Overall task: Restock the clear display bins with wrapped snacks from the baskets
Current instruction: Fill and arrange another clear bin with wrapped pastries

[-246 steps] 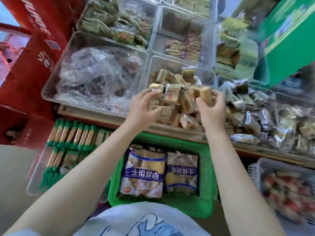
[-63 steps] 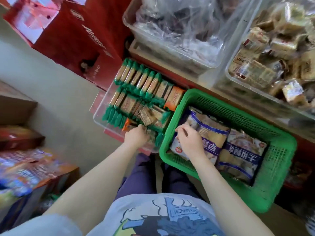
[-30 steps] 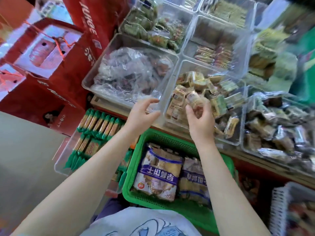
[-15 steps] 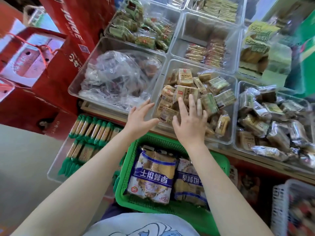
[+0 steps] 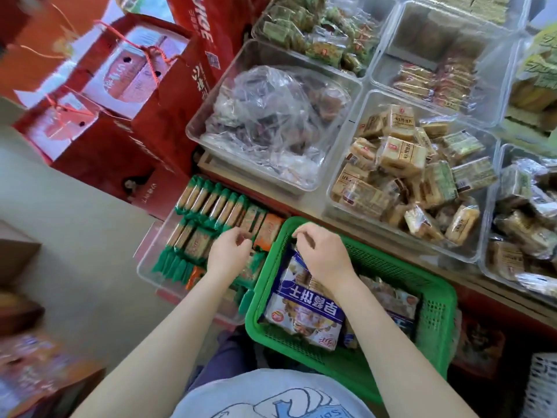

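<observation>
Wrapped snacks (image 5: 404, 158) fill a clear bin (image 5: 337, 203) on the counter, above the green basket (image 5: 434, 321). Right hand (image 5: 319, 254) pinches the top of a blue snack bag (image 5: 304, 306) in the basket, hiding its end. Left hand (image 5: 229, 251) hovers curled over the low tray (image 5: 144, 267); whether it holds anything is unclear. Frame edges blur.

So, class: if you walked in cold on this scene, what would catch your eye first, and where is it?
Probably the bright green basket at the bottom centre, where the right hand reaches onto a blue-and-white snack bag. Left of it, the left hand hovers over green-wrapped snack bars in a low clear tray. Above sit clear display bins piled with tan wrapped cakes.
</observation>
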Motion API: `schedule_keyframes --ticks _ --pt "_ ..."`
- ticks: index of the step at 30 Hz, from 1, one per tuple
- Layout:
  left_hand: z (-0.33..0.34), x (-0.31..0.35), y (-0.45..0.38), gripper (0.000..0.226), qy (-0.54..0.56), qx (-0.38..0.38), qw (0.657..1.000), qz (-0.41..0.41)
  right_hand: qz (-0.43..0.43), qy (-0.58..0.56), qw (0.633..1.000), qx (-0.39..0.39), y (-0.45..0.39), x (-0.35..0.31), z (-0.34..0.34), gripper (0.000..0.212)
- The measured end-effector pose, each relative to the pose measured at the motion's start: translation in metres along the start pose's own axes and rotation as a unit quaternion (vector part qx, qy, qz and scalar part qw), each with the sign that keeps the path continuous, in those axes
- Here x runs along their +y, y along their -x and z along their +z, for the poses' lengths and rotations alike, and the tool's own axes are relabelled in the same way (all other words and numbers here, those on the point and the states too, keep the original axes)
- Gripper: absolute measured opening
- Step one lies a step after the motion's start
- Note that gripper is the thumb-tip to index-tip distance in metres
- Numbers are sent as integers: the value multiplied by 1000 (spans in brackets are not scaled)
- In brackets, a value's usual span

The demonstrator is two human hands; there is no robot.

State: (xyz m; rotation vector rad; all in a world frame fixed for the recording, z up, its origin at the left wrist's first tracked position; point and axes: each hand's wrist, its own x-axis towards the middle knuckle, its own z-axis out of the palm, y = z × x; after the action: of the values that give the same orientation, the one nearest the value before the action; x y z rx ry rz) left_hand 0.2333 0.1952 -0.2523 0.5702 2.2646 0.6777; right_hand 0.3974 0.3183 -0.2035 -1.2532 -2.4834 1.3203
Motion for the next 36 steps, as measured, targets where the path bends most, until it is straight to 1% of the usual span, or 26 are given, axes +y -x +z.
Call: schedule_keyframes --ticks 1,2,4,6,9,11,14,16,18,21,23,25,26,28,31,33,35,36 --pt "-1 -23 -3 26 -16 -7 999 -32 25 -1 998 -57 0 1 17 20" --pt "-2 -45 -7 31 -31 -14 997 -62 46 -2 995 -94 -1 3 34 21" --pt "-3 -82 -15 48 -71 -31 991 -110 82 -10 989 -123 -2 6 61 22" --pt "1 -109 -23 62 -104 -51 984 -135 115 -29 984 -133 -5 7 83 21" --pt "11 -126 -35 70 -131 -65 979 -139 132 -40 980 -142 -13 4 107 21" --pt "22 -128 -44 81 -120 -81 978 -152 136 -42 979 -145 -20 1 117 20" --pt "40 -124 -53 100 -87 -86 971 -205 146 -28 977 -154 -29 0 126 19" --pt "48 -120 -57 99 -60 -64 968 -234 158 -34 974 -158 -32 1 128 19" --pt "48 -116 -54 92 -21 -44 970 -239 170 -48 972 -155 -31 2 128 19" --pt "31 -109 -35 89 73 -32 973 -216 179 -67 971 -142 -27 -1 122 20" --pt "14 -99 -14 91 148 -47 971 -183 189 -95 969 -125 -23 -6 118 22" --pt "-3 -82 5 91 200 -79 968 -132 213 -164 957 -107 -20 -16 112 24" --pt "-11 -70 12 87 214 -93 967 -106 227 -210 946 -100 -19 -21 107 26" --pt "-25 -43 18 71 223 -113 966 -57 239 -288 923 -91 -16 -33 91 29" --pt "-37 8 21 49 253 -156 955 9 197 -348 915 -55 -5 -44 48 27" --pt "-38 44 24 50 275 -183 942 61 161 -374 913 -7 7 -42 12 30" --pt "-33 79 27 55 259 -216 935 113 133 -372 917 54 17 -33 -22 35" --pt "-29 97 29 52 241 -226 934 137 121 -366 918 88 21 -29 -39 36"
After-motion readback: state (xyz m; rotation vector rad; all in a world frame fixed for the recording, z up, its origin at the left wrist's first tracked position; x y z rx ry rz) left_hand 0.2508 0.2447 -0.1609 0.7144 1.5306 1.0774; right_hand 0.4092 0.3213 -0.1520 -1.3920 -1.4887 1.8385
